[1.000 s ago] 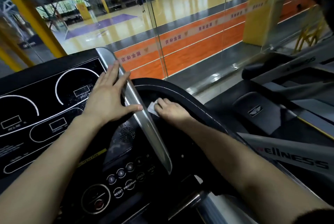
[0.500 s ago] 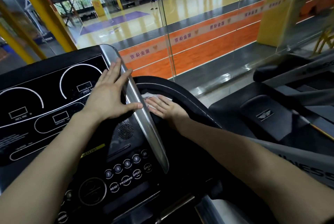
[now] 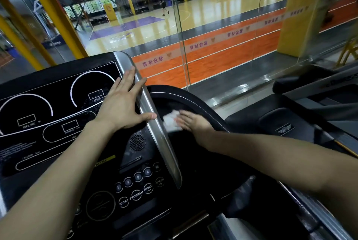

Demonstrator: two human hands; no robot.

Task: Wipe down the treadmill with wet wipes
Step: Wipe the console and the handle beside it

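- the right hand [image 3: 193, 123] lies with its fingers stretched out over a small white crumpled wet wipe [image 3: 171, 122], pressing it down rather than gripping it. the fingertips are blurred, so a light pinch can't be ruled out.
- the wipe sits in the black curved side recess [image 3: 195, 104] of the black treadmill console [image 3: 58, 108], just beside the long silver metal trim strip [image 3: 155, 133].
- the left hand [image 3: 124, 108] is spread flat and holds nothing. its palm is on the display panel and its thumb reaches across the trim strip, likely as a brace.
- to do this pass well, i'd use flat, even pressure and overlapping strokes that follow the recess's curve. the wipe's edge should run into the seam where recess meets trim.
- the wipe looks bunched; opening it out would cover more surface.
- nearby are round grey control buttons [image 3: 135, 187] marked reset, program and speed, and a small round speaker grille [image 3: 137, 142]. wiping there should be light on moisture.
- the left thumb lies close to the wiping path and will likely need lifting when the strip is wiped.
- beyond stands a clear glass wall [image 3: 222, 36], and a second black treadmill [image 3: 290, 123] sits to the right, well apart.
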